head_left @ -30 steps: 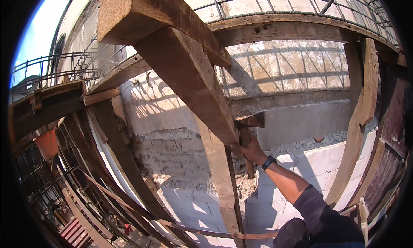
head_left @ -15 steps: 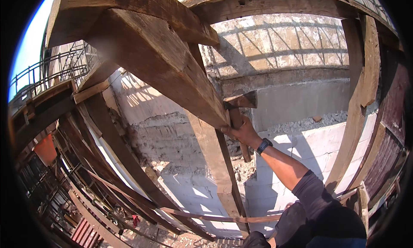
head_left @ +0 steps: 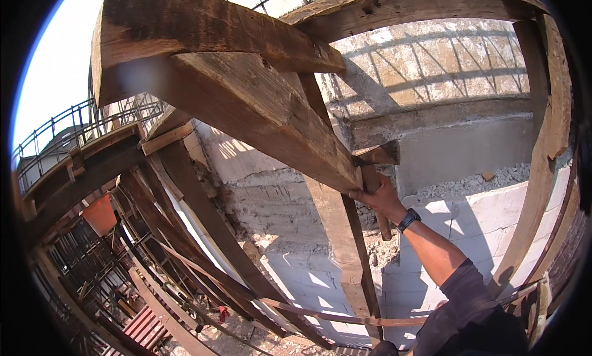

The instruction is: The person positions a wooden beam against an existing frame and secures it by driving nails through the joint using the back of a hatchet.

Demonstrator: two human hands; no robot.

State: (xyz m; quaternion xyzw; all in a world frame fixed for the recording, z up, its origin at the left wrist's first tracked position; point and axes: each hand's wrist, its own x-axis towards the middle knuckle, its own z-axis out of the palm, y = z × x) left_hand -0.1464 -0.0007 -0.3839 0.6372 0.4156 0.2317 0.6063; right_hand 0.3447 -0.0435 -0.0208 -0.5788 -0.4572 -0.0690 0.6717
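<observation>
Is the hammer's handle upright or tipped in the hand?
Close to upright, leaning slightly. The right hand grips the hammer mid-handle; its head points right beside the slanted timber beam, its butt below the wrist.

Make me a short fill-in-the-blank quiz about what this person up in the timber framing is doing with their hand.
1. The right hand grips the wooden handle of a ____.
2. The tool's head rests against the big slanted wooden ____.
3. On the wrist sits a dark ____.
4. Low on the left hangs an orange ____.

Missing words: hammer; beam; watch; bucket
</observation>
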